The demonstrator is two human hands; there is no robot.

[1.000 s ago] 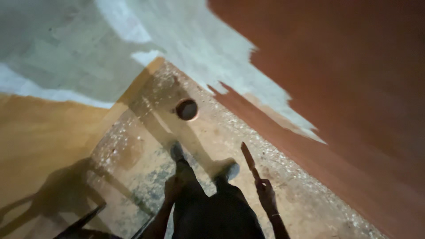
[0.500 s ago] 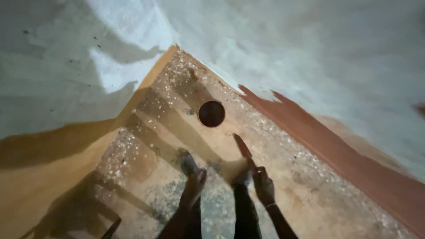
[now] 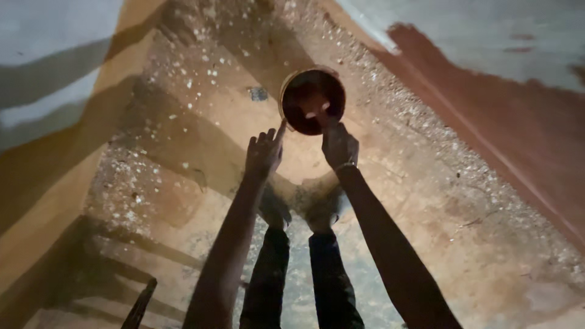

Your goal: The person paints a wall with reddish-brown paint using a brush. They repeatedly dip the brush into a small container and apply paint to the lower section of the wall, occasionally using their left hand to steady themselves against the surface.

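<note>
I had both arms stretched down to the round paint can (image 3: 312, 100) on the speckled concrete floor (image 3: 183, 152). Left hand (image 3: 264, 152): fingers spread open, index tip touching the can's rim, gripping nothing. Right hand (image 3: 339, 145): at the near rim, couldn't tell the grip. Can stood upright ahead of my feet (image 3: 298, 213).
</note>
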